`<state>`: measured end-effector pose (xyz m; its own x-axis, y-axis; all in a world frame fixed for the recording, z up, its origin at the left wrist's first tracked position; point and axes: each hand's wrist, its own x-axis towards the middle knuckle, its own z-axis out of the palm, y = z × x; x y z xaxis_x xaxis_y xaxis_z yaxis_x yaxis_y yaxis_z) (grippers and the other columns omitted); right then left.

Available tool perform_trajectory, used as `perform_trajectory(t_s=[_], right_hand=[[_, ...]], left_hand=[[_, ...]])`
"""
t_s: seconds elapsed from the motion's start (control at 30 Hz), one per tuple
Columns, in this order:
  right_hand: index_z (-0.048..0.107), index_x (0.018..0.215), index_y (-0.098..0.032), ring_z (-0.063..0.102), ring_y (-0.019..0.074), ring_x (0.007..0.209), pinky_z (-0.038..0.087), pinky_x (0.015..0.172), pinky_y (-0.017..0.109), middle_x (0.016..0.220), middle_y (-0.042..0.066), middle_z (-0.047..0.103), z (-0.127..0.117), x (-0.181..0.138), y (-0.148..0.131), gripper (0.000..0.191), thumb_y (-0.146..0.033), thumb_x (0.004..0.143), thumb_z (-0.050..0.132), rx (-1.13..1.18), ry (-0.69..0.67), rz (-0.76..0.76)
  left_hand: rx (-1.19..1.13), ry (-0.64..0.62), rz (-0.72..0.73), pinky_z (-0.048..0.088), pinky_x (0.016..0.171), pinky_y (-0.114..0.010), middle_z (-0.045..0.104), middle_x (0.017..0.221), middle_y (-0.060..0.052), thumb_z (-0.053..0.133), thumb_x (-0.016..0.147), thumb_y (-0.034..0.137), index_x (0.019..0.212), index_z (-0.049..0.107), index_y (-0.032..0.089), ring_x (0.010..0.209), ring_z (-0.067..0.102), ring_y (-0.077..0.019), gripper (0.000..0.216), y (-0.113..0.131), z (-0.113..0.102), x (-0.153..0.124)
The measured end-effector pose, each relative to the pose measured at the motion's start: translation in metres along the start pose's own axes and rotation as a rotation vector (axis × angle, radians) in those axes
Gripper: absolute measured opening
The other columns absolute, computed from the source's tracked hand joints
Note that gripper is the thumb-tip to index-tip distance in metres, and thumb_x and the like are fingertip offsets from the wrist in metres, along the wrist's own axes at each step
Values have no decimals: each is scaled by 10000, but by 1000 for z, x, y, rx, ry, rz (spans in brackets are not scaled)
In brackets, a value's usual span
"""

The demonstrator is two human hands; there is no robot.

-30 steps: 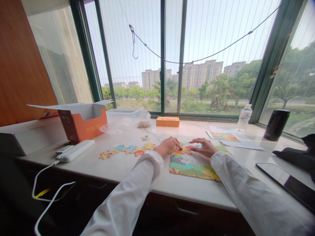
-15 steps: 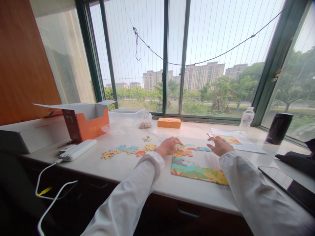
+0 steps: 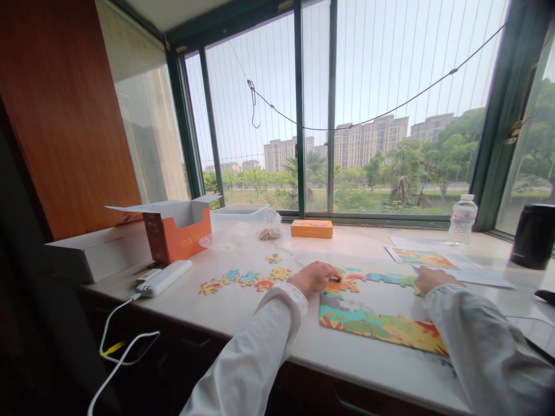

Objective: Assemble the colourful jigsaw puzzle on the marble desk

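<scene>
A partly joined jigsaw puzzle [image 3: 368, 320] lies on the table before me, its near edge joined in a broad band. A strip of joined puzzle pieces [image 3: 385, 279] forms its far side. My left hand [image 3: 315, 277] is closed at the upper left corner, its fingertips down on orange puzzle pieces [image 3: 349, 284]. At the strip's right end my right hand [image 3: 436, 280] is closed, with the fingertips on the end piece and partly hidden. Loose puzzle pieces [image 3: 249, 278] lie left of my left hand, with a single piece [image 3: 273, 259] behind them.
Behind my right hand lies a picture card [image 3: 422, 257] on white paper, near a water bottle [image 3: 463, 219] and a black cup [image 3: 532, 237]. An orange box [image 3: 311, 229] sits by the window. Leftward are an open carton [image 3: 177, 234], a plastic tub [image 3: 238, 212] and a white power strip [image 3: 167, 278].
The camera view has shifted left and up. My right hand has come down and closed at the strip's right end. My left hand has drawn its fingers in over the orange pieces.
</scene>
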<state>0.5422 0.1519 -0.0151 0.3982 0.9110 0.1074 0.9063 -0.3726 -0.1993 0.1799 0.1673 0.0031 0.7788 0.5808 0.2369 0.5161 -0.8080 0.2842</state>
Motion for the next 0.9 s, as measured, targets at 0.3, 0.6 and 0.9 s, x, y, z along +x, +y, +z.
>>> perform_trajectory(t_s=[0.3,0.6,0.9], right_hand=[[668,1093,-178,668,362,1008,525,777,477,1154,218,658,-5,-11,-14,388,-310,760,519,7,-66,-2],[616,1206,-245,608,314,1098,498,823,488,1237,154,587,-11,-34,-40,426,-193,836,412,60,86,-190],[660,1128,-268,632,274,997,468,826,425,1194,114,598,-2,-35,-51,373,-246,916,355,174,112,-434]], left_hand=[[56,11,-46,512,896,-276,725,1130,-54,491,801,38,1090,744,199,1006,669,-199,416,1,-8,-7],[155,26,-110,513,916,-291,732,1116,-36,506,839,96,1117,727,218,1041,663,-199,375,18,-23,-19],[301,300,-256,504,951,-311,727,1109,3,428,854,62,1125,719,289,1035,656,-172,458,50,-56,-82]])
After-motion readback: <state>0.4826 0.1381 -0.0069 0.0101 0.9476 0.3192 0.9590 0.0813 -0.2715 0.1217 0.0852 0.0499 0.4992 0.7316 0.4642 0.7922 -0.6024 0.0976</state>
